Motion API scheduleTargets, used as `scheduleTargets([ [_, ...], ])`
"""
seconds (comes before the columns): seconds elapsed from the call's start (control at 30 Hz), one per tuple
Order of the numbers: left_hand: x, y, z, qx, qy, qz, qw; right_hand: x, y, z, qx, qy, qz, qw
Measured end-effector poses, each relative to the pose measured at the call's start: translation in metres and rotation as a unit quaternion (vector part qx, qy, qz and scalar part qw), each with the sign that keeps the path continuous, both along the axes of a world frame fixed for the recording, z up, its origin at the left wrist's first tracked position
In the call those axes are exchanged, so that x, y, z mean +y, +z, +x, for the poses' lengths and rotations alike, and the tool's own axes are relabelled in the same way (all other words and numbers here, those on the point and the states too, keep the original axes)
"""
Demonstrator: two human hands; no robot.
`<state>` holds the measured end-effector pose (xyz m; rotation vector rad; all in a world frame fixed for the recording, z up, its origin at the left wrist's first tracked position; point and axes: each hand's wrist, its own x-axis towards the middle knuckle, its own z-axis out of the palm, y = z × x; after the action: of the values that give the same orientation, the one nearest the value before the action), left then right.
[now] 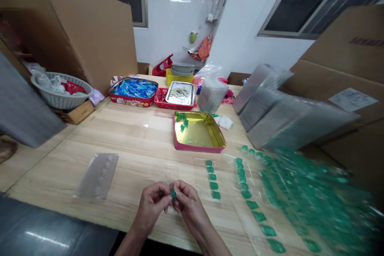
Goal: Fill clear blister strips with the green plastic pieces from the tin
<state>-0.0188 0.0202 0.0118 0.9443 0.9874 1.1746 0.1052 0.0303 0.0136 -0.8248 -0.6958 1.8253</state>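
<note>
My left hand (152,204) and my right hand (188,202) meet near the front edge of the table. Between their fingertips is a small dark green piece (173,194), too small to name exactly. Both hands are closed in a pinch around it. Under and just beyond them lies a clear plastic sheet (168,172), faint against the wood. To the right, a clear sheet carries a column of green pieces (213,177). Ahead stands a pink tin with a gold inside (207,149), holding a few green pieces (183,122) at its left end.
A clear blister sheet (100,176) lies at left. Many sheets with green pieces (318,196) overlap at right, below stacked clear plastic trays (279,116). At the back are a tin of blue pieces (135,88), a metal tray (192,98) and a grey basket (66,102). Cardboard boxes (96,28) flank the table.
</note>
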Motion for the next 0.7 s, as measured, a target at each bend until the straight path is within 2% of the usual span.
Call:
scheduleTargets([
  [0.1, -0.001, -0.002, 0.001, 0.003, -0.004, -0.007, 1.0, -0.002, -0.004, -0.002, 0.027, 0.001, -0.022, 0.999],
  [0.23, -0.001, 0.0, 0.003, -0.091, 0.009, -0.076, 0.993, -0.003, -0.006, -0.001, 0.062, -0.01, -0.029, 0.998],
  [0.33, 0.001, 0.003, 0.003, -0.114, 0.009, -0.113, 0.987, -0.001, -0.005, 0.004, 0.054, 0.001, -0.009, 0.998],
  [0.43, 0.004, 0.002, 0.003, -0.099, -0.001, -0.139, 0.985, 0.004, -0.003, 0.01, 0.015, 0.038, 0.015, 0.999],
  [0.5, 0.007, 0.0, 0.004, -0.089, 0.007, -0.156, 0.984, 0.009, -0.005, 0.013, -0.029, 0.03, 0.032, 0.999],
  [0.6, 0.014, -0.004, 0.006, -0.066, 0.045, -0.164, 0.983, 0.021, -0.009, 0.016, -0.117, 0.005, 0.06, 0.991],
  [0.7, 0.022, -0.009, 0.005, -0.045, 0.086, -0.148, 0.984, 0.041, -0.017, 0.016, -0.188, 0.01, 0.077, 0.979],
])
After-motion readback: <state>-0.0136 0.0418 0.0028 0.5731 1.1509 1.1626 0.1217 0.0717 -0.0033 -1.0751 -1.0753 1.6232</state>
